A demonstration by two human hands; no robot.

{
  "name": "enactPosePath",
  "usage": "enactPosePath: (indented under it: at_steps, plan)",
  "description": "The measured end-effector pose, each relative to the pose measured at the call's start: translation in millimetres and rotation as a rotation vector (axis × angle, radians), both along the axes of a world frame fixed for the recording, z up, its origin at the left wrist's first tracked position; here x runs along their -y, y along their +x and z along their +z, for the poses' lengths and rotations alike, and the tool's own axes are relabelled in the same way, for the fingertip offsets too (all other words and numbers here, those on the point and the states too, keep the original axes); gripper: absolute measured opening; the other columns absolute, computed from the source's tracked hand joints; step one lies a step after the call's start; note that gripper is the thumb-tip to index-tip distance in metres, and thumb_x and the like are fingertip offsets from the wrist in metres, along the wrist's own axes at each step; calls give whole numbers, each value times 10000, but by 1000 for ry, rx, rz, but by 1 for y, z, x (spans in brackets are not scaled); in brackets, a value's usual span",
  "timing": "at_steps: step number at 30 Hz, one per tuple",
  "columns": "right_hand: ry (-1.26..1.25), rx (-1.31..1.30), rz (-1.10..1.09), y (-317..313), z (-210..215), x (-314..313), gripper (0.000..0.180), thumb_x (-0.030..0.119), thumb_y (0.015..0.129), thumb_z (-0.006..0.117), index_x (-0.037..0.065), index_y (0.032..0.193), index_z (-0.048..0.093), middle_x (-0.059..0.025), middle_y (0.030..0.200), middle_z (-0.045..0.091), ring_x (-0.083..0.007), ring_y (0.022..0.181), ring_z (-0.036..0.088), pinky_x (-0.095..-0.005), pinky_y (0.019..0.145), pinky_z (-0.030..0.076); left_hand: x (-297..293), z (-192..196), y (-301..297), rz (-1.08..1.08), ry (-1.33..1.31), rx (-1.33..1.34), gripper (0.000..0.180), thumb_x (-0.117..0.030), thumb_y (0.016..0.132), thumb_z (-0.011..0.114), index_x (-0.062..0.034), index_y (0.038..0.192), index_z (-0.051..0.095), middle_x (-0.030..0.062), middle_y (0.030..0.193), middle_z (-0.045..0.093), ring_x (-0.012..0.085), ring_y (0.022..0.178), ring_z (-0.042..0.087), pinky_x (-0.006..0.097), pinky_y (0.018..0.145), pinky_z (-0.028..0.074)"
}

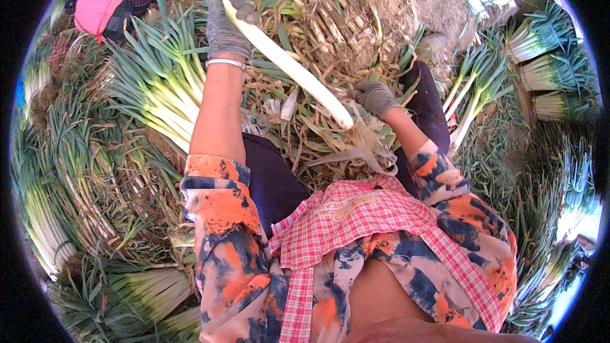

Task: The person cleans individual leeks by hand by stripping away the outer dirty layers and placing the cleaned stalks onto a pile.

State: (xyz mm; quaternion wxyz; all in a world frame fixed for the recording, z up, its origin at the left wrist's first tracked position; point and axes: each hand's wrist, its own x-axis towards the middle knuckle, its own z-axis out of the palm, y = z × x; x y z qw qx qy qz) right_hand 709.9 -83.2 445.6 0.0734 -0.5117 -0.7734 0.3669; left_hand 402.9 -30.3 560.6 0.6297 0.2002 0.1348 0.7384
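Observation:
My left hand (223, 28), in a grey glove, grips a long green onion (286, 63) near its green top. The white stalk slants down to the right toward my lap. My right hand (375, 97), also gloved in grey, is closed by the root end of the stalk, on its peeled outer skin. Dry husks (356, 146) hang below the stalk's tip. A silver bangle sits on my left wrist. I wear an orange and blue patterned top with a pink checked cloth (356, 216) over it.
A heap of trimmed roots and dry peelings (343, 19) lies ahead. Cleaned onions (162, 89) are piled at my left, more onions (473, 92) at my right. Tied bundles (546, 57) stack at far right. A person in a pink cap (101, 3) sits at upper left.

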Motion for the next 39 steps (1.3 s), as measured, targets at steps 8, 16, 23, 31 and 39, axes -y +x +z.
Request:
enactPosePath:
  at_steps: [8, 16, 23, 31, 39]
  plan:
    - [-130, -508, 48, -55, 89, 72, 573, 400, 773, 566, 2, 1169, 450, -82, 872, 566, -139, 741, 535, -242, 629, 432, 2, 13, 19, 200, -247, -215, 285, -404, 829, 524, -133, 768, 457, -13, 535, 404, 121, 411, 405, 277, 372, 348]
    - [440, -625, 10, -63, 78, 28, 260, 246, 866, 439, -1, 916, 503, -150, 789, 524, -261, 733, 514, -370, 656, 404, 53, -7, 132, 202, -313, -679, 199, -218, 816, 575, -54, 820, 464, 38, 555, 499, 146, 432, 503, 262, 384, 412]
    - [738, -223, -84, -48, 30, -61, 187, 139, 848, 407, 29, 950, 520, -146, 837, 523, -254, 774, 538, -359, 671, 443, 79, 9, 117, 49, -298, -727, 195, -208, 772, 622, -54, 831, 519, 9, 613, 508, 109, 454, 481, 241, 389, 403]
    - [133, -1308, -467, -76, 109, -56, 286, 44, 746, 598, 14, 1001, 474, -90, 763, 578, -175, 596, 555, -271, 485, 472, 140, -34, 136, 180, -3, -1382, 531, -355, 757, 574, -6, 1124, 415, 189, 809, 580, 268, 676, 570, 373, 610, 456]
    - [245, -1261, -39, -167, 183, -66, 429, 229, 786, 602, -2, 1105, 432, -80, 804, 574, -122, 626, 565, -212, 464, 468, 147, 22, 45, 417, -62, -1453, 347, -254, 803, 578, -21, 1036, 469, 110, 811, 543, 179, 694, 534, 288, 626, 455]
